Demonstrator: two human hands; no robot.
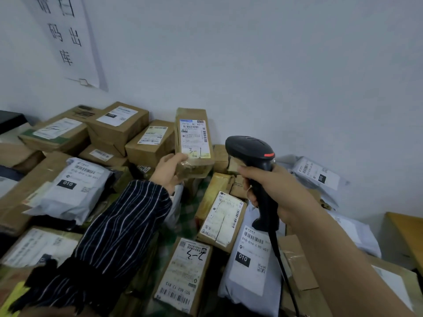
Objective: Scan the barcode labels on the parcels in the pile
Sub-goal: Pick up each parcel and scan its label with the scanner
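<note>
Our left hand grips a small brown parcel by its lower end, upright above the pile, its barcode label facing us. Our right hand wraps the black barcode scanner just beside it.

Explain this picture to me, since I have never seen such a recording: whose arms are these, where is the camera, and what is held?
There is no robot: one camera sits on a person's head, looking down at their own arms. The left hand, in a striped sleeve, grips a small brown parcel by its lower end, its label toward the camera. The right hand grips the handle of a black corded scanner beside it. Below lie piled cardboard boxes and grey mailer bags against a white wall.
</note>
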